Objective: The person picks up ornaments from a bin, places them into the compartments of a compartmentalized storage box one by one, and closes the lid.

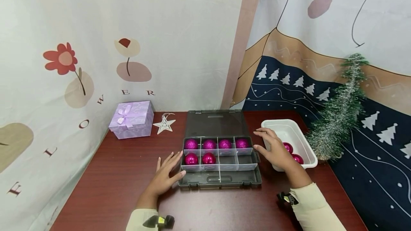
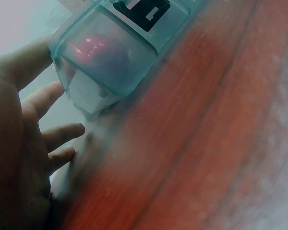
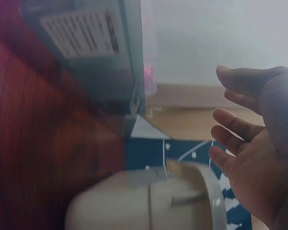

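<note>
A grey plastic compartment box [image 1: 200, 178] lies with its hinged lid [image 1: 215, 124] folded back. Several glittery magenta Christmas balls [image 1: 191, 144] fill its back row; two shiny ones [image 1: 209, 158] sit in the left cells of the row in front. My left hand [image 1: 165, 179] rests its spread fingers at the box's left side; the left wrist view shows fingertips [image 2: 55, 88] right at the clear corner. Between the box and a white plastic basket [image 1: 282, 126], my right hand [image 1: 274, 149] hovers with loosely bent fingers and holds nothing. Two shiny magenta balls [image 1: 297, 158] show inside the basket, partly behind that hand.
A lilac gift box [image 1: 133, 120] with a bow stands at the back left, beside a white star ornament [image 1: 165, 124]. On the far right, a small frosted Christmas tree [image 1: 340, 113] leans close to the basket. Printed cloth walls [image 1: 192, 45] border the brown table [image 1: 128, 163].
</note>
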Tool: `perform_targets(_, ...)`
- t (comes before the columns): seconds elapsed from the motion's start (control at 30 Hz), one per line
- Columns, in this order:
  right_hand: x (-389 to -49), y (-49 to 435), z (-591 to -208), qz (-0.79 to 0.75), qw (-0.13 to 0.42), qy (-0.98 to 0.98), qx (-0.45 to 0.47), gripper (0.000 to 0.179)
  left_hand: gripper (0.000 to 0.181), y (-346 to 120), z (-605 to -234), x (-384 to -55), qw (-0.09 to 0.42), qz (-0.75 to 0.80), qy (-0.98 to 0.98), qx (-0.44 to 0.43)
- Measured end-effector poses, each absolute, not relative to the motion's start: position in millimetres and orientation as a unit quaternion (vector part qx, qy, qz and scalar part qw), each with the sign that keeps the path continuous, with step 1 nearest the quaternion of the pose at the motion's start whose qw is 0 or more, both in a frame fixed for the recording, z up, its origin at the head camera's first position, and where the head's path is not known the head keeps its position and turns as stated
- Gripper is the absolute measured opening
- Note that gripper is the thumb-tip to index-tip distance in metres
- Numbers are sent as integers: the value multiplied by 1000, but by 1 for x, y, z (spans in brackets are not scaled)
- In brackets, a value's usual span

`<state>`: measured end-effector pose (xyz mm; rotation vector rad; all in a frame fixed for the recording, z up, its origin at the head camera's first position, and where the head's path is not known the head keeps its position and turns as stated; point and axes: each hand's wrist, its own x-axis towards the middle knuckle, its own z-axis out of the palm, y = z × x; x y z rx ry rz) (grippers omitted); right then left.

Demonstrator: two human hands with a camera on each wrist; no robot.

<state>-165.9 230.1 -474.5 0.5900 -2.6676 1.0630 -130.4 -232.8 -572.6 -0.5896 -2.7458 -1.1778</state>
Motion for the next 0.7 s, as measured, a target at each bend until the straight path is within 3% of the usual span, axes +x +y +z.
perform_targets(0.7, -166, 284, -478, 362, 165, -904, 158, 47, 76, -234, -574, -131, 50, -388, -899, -195)
